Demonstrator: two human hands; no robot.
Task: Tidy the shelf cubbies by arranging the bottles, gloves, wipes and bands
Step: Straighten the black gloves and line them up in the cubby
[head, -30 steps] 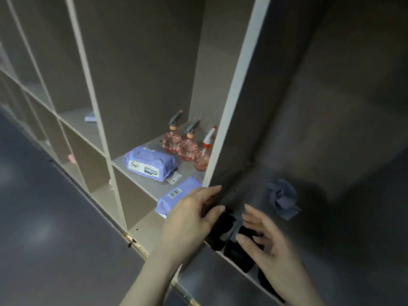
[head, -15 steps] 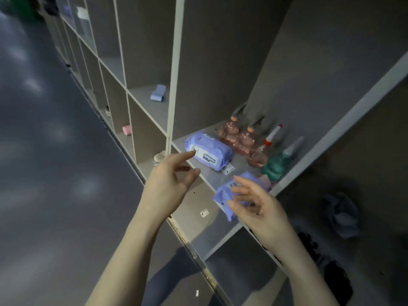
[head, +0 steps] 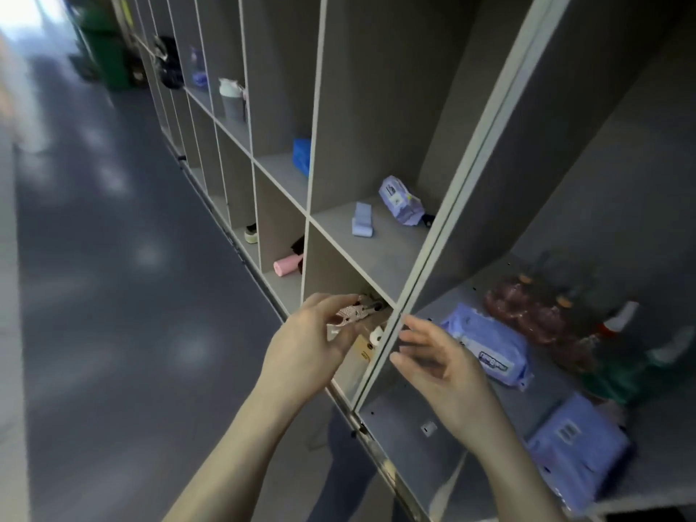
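Your view has swung left along the shelf (head: 380, 254). The wipes (head: 486, 344) now lie just right of your right hand (head: 440, 367), its fingers loose and empty. Your left hand (head: 312, 348) now seems to pinch a small patterned thing (head: 352, 314) in the next cubby, so tidying moves there.

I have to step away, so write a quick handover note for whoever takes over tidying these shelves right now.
Left hand: open, fingers at a small patterned item in the lower cubby; whether it grips is unclear.
Right hand: open, empty, by the divider.
Right cubby: two wipes packs in front, pink bottles behind.
Upper cubby: another wipes pack tipped, folded cloth loose.
Left: both cubbies by the hands.
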